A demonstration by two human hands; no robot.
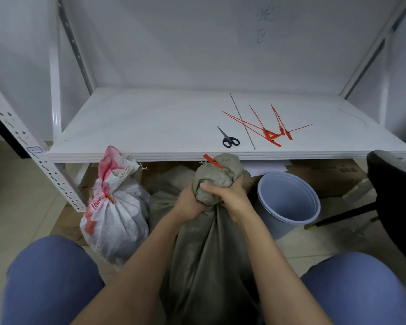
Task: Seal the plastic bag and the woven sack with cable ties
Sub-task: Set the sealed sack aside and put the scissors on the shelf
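A grey-green woven sack (204, 254) stands between my knees, its neck bunched upward. My left hand (189, 202) and my right hand (227, 195) both grip the gathered neck just below the bulging top. A red cable tie (212, 161) pokes out of that top bunch. To the left a white and red bag (114, 214) sits on the floor, its neck cinched by a red cable tie (106, 195). Several loose red cable ties (271, 133) lie on the white shelf (138, 127).
Black-handled scissors (230, 139) lie on the shelf left of the loose ties. A pale blue bucket (288, 202) stands on the floor to the right of the sack. A black chair (394, 198) is at the right edge. Flattened cardboard lies under the shelf.
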